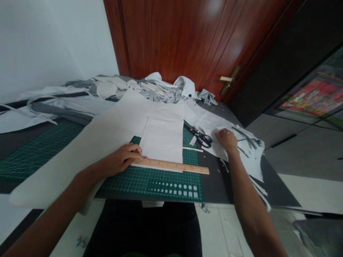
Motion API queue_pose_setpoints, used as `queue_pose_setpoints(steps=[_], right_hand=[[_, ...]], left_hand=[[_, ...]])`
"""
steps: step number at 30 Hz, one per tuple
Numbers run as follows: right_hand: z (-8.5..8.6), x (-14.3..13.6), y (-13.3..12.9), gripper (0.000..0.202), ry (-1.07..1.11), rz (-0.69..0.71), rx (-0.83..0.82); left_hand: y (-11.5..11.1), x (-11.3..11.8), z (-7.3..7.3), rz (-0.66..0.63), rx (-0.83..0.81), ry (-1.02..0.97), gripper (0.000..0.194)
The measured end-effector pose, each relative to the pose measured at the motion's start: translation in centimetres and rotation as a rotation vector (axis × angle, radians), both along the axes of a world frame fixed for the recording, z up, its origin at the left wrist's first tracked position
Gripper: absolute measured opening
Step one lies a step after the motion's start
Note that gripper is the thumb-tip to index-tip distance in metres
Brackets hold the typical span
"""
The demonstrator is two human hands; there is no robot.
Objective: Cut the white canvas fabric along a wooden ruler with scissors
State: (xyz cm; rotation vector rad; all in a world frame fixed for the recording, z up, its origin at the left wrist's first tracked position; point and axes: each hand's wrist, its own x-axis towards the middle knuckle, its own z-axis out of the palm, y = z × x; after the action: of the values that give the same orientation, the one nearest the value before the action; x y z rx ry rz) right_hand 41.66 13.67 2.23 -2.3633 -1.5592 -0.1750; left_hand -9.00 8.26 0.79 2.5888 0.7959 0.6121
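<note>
My left hand [128, 156] presses on the left end of a wooden ruler [171, 165], its fingers bent and partly spread. Under the ruler lies a white rectangular piece [164, 139], fabric or paper, along whose near edge the ruler runs. Both rest on a green cutting mat [160, 182]. To the right, my right hand [227, 139] is closed with fingertips together over white fabric [209, 119]; what they hold, if anything, is hidden. Black-handled scissors [203, 137] lie between this hand and the white piece. A thin white strip [193, 149] sits on the mat.
A large cream sheet [107, 132] spreads across the left and hangs over the front edge. Grey and white fabric scraps [166, 91] are heaped along the back. Grey strips [248, 137] lie at right. Behind the table stands a wooden door [171, 39].
</note>
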Motion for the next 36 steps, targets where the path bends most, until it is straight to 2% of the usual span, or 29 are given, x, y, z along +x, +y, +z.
queue_pose_setpoints(steps=[9, 13, 17, 20, 23, 26, 29, 32, 36], right_hand=[[0.1, -1.2, -0.1, 0.024, 0.039, 0.072, 0.076], [0.5, -1.1, -0.3, 0.022, 0.082, 0.130, 0.250], [1.8, -2.2, -0.9, 0.020, 0.197, 0.283, 0.437], [2.7, -6.2, -2.3, 0.027, 0.405, 0.442, 0.482], [2.8, -12.9, -5.0, 0.033, 0.680, 0.709, 0.360], [2.2, -19.9, -8.0, 0.025, 0.714, 0.932, 0.201], [1.5, -24.7, -9.8, 0.017, 0.730, 1.024, 0.096], [1.1, -26.6, -10.0, 0.014, 0.748, 1.074, 0.063], [0.7, -25.8, -9.4, 0.021, 0.842, 1.041, 0.090]], left_hand=[[0.1, -0.2, -0.2, -0.001, 0.043, 0.015, 0.040], [-0.1, 0.2, 0.2, 0.035, 0.039, 0.041, 0.037], [-0.5, 0.6, 0.6, 0.158, 0.019, 0.050, 0.032], [-0.6, 0.6, 0.7, 0.199, 0.025, 0.064, 0.026], [-0.5, 0.4, 0.6, 0.214, 0.020, 0.082, 0.024], [-0.4, 0.4, 0.4, 0.227, 0.016, 0.066, 0.025], [-0.5, 0.6, 0.1, 0.243, -0.001, 0.051, 0.023], [-0.6, 0.7, -0.1, 0.235, -0.007, 0.030, 0.023], [-0.6, 0.9, -0.3, 0.220, -0.009, 0.018, 0.022]])
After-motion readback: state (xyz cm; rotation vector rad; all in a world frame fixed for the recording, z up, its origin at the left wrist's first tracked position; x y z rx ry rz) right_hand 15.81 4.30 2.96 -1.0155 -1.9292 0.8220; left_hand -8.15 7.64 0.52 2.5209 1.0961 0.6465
